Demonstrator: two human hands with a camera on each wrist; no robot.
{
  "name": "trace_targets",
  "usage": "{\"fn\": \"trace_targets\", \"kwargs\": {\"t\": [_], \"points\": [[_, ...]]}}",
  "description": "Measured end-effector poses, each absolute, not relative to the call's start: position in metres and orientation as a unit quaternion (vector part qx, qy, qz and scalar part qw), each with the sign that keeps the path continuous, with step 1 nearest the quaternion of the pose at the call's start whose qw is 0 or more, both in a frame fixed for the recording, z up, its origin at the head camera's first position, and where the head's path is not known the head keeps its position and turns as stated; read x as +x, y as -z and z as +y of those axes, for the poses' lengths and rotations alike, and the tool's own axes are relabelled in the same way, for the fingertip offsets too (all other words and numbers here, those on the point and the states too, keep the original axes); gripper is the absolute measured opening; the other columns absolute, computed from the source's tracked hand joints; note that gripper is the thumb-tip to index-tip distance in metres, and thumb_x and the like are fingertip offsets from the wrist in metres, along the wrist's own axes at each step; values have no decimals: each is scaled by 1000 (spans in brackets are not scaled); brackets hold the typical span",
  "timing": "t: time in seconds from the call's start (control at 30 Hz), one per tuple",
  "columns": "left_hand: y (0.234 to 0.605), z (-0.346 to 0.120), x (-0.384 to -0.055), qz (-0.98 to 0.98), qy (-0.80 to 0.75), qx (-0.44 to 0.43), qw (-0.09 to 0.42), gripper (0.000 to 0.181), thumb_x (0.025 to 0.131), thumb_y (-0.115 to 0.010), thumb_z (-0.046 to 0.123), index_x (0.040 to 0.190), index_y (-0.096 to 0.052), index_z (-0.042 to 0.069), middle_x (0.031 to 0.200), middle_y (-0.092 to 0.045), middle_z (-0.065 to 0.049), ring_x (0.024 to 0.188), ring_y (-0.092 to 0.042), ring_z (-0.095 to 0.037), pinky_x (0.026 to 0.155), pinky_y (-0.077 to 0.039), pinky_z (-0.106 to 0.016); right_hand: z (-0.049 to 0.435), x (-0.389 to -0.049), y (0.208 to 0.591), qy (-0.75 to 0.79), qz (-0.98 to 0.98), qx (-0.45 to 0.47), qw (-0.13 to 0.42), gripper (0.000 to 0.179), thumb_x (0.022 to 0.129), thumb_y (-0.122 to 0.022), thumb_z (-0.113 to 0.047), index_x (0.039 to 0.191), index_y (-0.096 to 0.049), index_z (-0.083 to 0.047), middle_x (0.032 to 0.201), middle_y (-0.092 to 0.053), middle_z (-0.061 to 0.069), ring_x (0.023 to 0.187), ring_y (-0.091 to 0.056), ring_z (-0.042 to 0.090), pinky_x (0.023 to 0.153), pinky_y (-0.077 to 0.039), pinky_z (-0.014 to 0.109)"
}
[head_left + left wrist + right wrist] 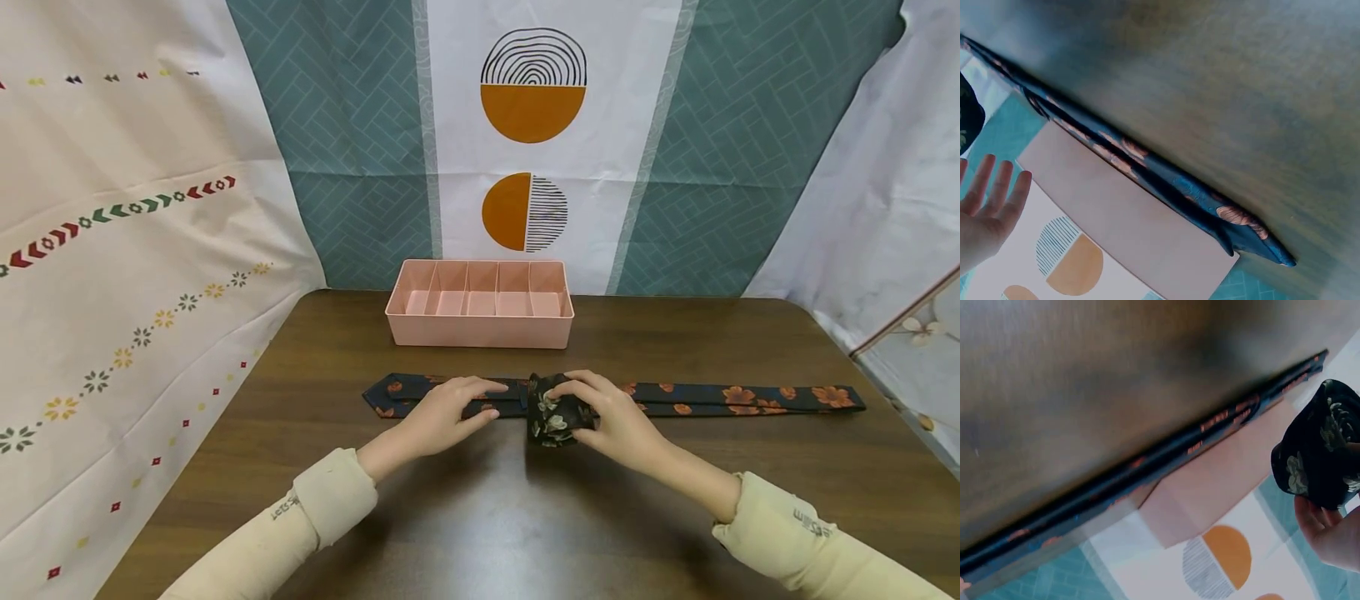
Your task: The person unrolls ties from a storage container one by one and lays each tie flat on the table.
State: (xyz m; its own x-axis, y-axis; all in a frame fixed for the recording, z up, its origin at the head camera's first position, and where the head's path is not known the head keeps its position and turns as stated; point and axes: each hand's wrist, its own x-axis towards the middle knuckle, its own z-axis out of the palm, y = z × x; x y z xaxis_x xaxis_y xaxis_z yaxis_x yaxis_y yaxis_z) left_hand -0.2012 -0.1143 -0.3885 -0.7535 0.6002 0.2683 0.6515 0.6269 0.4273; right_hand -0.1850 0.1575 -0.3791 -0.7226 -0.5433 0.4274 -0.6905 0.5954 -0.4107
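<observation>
My right hand [618,421] grips a rolled-up black necktie [551,423] with pale flowers, thumb below and fingers on top. In the right wrist view the roll [1310,450] is held up off the table. To its left my left hand [442,417] hovers with fingers extended, apart from the roll and holding nothing; the left wrist view shows these fingers [997,194] spread. Behind both hands a navy necktie [750,402] with orange flowers lies folded lengthwise across the table, its wide pointed end at the left. The roll and hands cover its middle.
A pink organizer box [480,332] with several compartments stands at the back of the brown wooden table [480,533]. Patterned cloths [352,150] hang behind the table and on both sides.
</observation>
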Motion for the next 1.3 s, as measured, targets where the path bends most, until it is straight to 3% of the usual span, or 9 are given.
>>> {"fn": "trace_targets", "kwargs": {"t": [0.23, 0.53, 0.67, 0.73, 0.83, 0.93, 1.07, 1.2, 1.3], "points": [[393, -111, -190, -908, 254, -331, 33, 47, 93, -59, 30, 138, -48, 18, 136, -54, -5, 120, -55, -25, 98, -45, -46, 153, -172, 395, -238, -893, 366, 111, 56, 65, -82, 3, 112, -61, -18, 126, -54, 15, 112, -56, 35, 72, -54, 37], [394, -98, -179, -903, 266, -337, -9, 50, 92, -59, 37, 136, -50, 16, 132, -56, -5, 117, -57, -22, 95, -48, -42, 144, -158, 405, -243, -899, 359, 68, 55, 67, -81, 1, 113, -58, -18, 126, -53, 15, 113, -56, 37, 83, -53, 46], [397, -92, -176, -914, 195, -356, 17, 55, 86, -62, 48, 132, -55, 17, 126, -60, -2, 114, -58, -20, 91, -50, -39, 141, -154, 406, -238, -903, 351, 66, 55, 67, -81, 1, 112, -58, -20, 124, -55, 13, 114, -55, 38, 85, -51, 51], [399, -89, -175, -914, 159, -370, 47, 57, 83, -64, 51, 128, -58, 17, 120, -64, -1, 109, -60, -18, 87, -52, -36, 139, -152, 407, -235, -905, 347, 70, 56, 67, -81, 1, 112, -58, -20, 122, -55, 13, 114, -55, 39, 81, -53, 50], [400, -86, -174, -910, 146, -380, 79, 56, 80, -68, 51, 123, -61, 15, 110, -68, 0, 99, -63, -16, 79, -54, -32, 138, -151, 408, -232, -907, 341, 77, 59, 65, -82, 2, 114, -57, -19, 121, -56, 13, 115, -54, 42, 84, -51, 54], [401, -85, -175, -910, 150, -378, 86, 55, 78, -71, 49, 121, -62, 15, 105, -69, 0, 95, -63, -15, 76, -54, -31, 137, -151, 409, -234, -910, 333, 82, 64, 65, -82, 2, 120, -54, -15, 121, -58, 11, 113, -56, 38, 85, -51, 52], [401, -87, -175, -913, 169, -367, 51, 54, 78, -71, 48, 121, -60, 16, 107, -69, 0, 97, -64, -16, 79, -54, -33, 137, -150, 412, -234, -911, 329, 82, 64, 66, -82, -1, 122, -52, -9, 121, -59, 10, 109, -60, 29, 84, -52, 45], [399, -90, -175, -912, 204, -354, 6, 51, 81, -67, 50, 120, -60, 16, 110, -69, -1, 99, -65, -17, 83, -53, -35, 139, -149, 412, -217, -911, 340, 83, 59, 67, -82, -3, 119, -55, -8, 120, -60, 11, 107, -61, 29, 81, -54, 42], [398, -91, -176, -911, 219, -350, 0, 45, 85, -63, 50, 115, -62, 16, 107, -70, -2, 97, -66, -17, 82, -53, -34, 140, -149, 410, -197, -914, 344, 89, 59, 66, -83, -5, 119, -57, -8, 121, -58, 12, 107, -60, 30, 80, -54, 42]]}}
